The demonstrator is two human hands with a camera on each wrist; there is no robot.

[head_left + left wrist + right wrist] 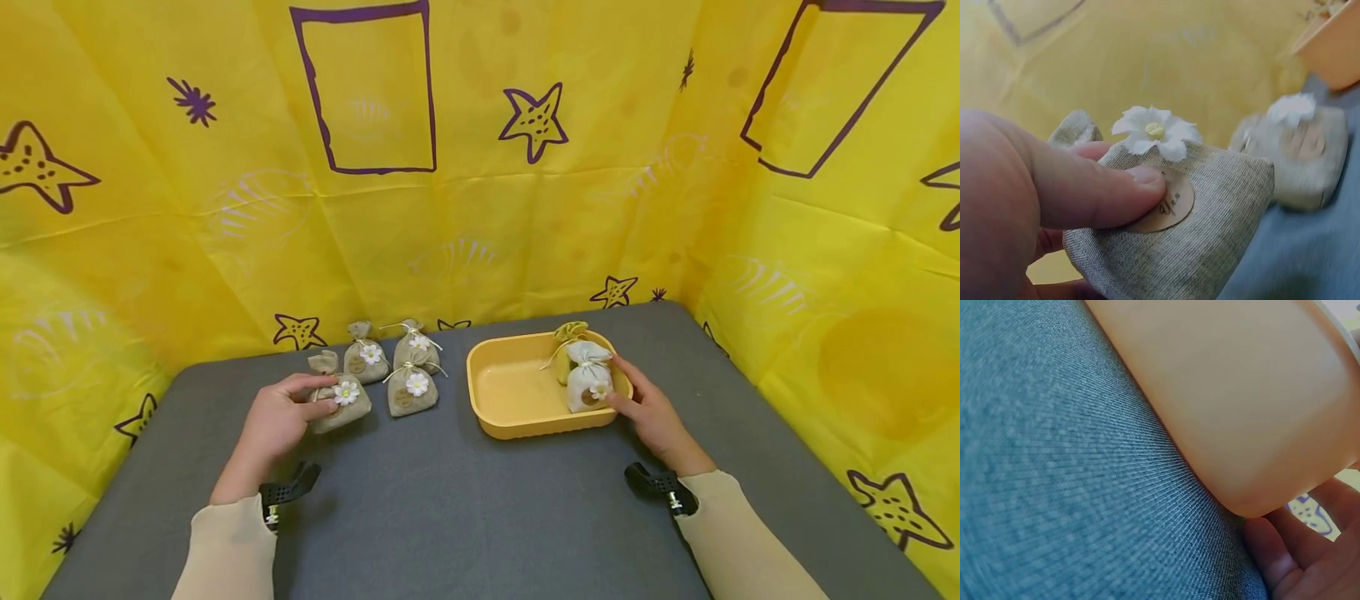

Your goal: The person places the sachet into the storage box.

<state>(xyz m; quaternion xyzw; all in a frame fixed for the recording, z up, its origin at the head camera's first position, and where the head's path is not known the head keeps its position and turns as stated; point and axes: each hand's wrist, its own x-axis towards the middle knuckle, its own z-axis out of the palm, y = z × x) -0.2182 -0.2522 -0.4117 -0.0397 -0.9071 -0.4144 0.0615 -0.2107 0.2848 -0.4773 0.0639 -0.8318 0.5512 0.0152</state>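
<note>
My left hand [283, 417] pinches a grey-beige fabric sachet [341, 408], thumb on its round brown label [1175, 209], below a white flower [1154, 131]. Right beside it, three similar sachets stand on the table: one behind [366, 360], one farther right [417, 346], and one in front of that [412, 392]. At the right end of an orange-yellow tray [517, 392], my right hand [652, 412] grips the rim, with fingers along the outer wall [1254, 412]. Inside the tray, a pale grey-blue sachet [588, 379] leans in front of a mustard-yellow one [562, 362].
The table [480, 508] has a dark grey cloth. Close behind it hangs a yellow sheet [480, 217] with purple starfish outlines, which also closes off the left and right sides. A black wrist mount [288, 483] is strapped to my left forearm, another [652, 479] to my right.
</note>
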